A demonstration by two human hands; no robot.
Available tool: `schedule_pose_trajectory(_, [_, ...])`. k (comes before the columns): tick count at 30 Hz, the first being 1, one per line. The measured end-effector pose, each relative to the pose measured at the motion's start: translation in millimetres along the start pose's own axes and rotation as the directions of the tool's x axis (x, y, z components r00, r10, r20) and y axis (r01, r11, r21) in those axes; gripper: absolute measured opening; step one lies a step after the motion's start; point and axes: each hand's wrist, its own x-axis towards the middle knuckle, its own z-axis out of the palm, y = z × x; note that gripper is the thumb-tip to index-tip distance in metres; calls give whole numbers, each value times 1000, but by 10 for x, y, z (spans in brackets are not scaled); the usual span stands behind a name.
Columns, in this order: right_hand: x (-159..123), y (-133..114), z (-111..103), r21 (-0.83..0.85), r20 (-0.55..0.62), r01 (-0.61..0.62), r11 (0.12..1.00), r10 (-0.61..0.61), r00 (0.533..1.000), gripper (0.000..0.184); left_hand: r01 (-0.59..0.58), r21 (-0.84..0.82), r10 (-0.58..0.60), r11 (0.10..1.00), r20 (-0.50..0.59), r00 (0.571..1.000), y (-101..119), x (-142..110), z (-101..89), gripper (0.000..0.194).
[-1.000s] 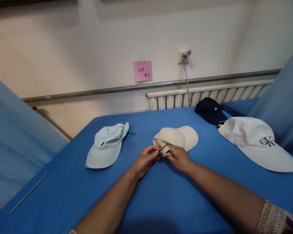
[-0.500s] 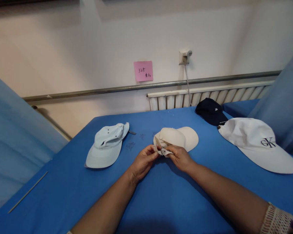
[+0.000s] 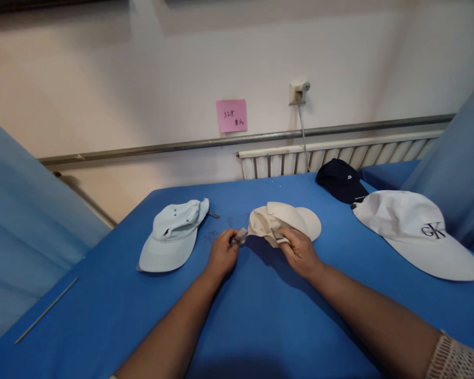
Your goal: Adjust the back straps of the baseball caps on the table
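A beige baseball cap [image 3: 286,216] lies on the blue-covered table, its brim pointing right and its back opening toward me. My left hand [image 3: 223,255] is closed on one end of the cap's back strap [image 3: 240,236], left of the crown. My right hand [image 3: 302,255] pinches the other side of the strap at the opening's right edge. The two strap ends are apart. Fingers partly hide the strap, and its buckle cannot be made out clearly. To the left sits a pale blue baseball cap [image 3: 169,237] with its brim toward me.
A white cap [image 3: 406,218] with black letters and a dark navy cap [image 3: 337,179] lie at the right. A thin stick [image 3: 46,310] rests at the left edge of the blue cloth [image 3: 122,326]. A radiator [image 3: 339,152] and rail [image 3: 189,143] run behind; curtains flank both sides.
The strap ends, together between both hands before, are now separated. My left hand has moved left with its end; my right hand has shifted slightly right. The other caps stay put.
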Motion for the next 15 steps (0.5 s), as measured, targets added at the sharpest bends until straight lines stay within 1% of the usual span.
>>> schedule_pose_trajectory(1, [10,-9,-13,-22,55,35,999,-33,998,15,4,35,-4,999,2,1000,-16,18,-42,24])
schedule_pose_trajectory(2, [17,-28,-21,-40,121,64,997,-59,991,15,0,59,-2,998,26,1000,-16,25,-73,21])
schedule_pose_trajectory(4, [21,-96,-28,-57,243,103,993,-86,966,14,-38,77,27,996,133,991,27,5,-104,17])
schedule_pose_trajectory(6, [11,-188,-39,-26,349,161,987,-142,926,21,-70,55,54,996,252,966,99,-40,-102,21])
schedule_pose_trajectory(7, [3,-227,-52,11,380,198,980,-188,906,27,-74,27,63,997,290,955,132,-64,-92,25])
schedule_pose_trajectory(8, [-2,-251,-70,53,377,232,971,-235,896,31,-70,-12,70,997,311,948,158,-85,-77,28])
schedule_pose_trajectory(9, [-1,-252,-95,82,336,254,964,-267,903,30,-58,-61,74,997,327,942,174,-102,-58,31])
schedule_pose_trajectory(10, [9,-223,-126,86,252,258,962,-272,929,27,-35,-114,72,993,341,937,179,-114,-33,34])
schedule_pose_trajectory(11, [30,-160,-163,61,132,232,971,-238,962,23,1,-171,61,985,357,932,174,-122,-3,36])
schedule_pose_trajectory(12, [62,-63,-206,9,-13,167,986,-167,986,21,46,-235,46,971,371,928,163,-127,32,35])
schedule_pose_trajectory(13, [104,63,-255,-47,-152,62,997,-69,986,20,98,-305,27,947,380,925,148,-128,69,33])
schedule_pose_trajectory(14, [151,208,-308,-95,-277,-81,992,52,959,21,151,-381,6,912,382,924,132,-128,107,31])
schedule_pose_trajectory(15, [198,362,-364,-120,-361,-249,961,192,913,25,202,-458,-14,866,381,924,120,-127,141,31])
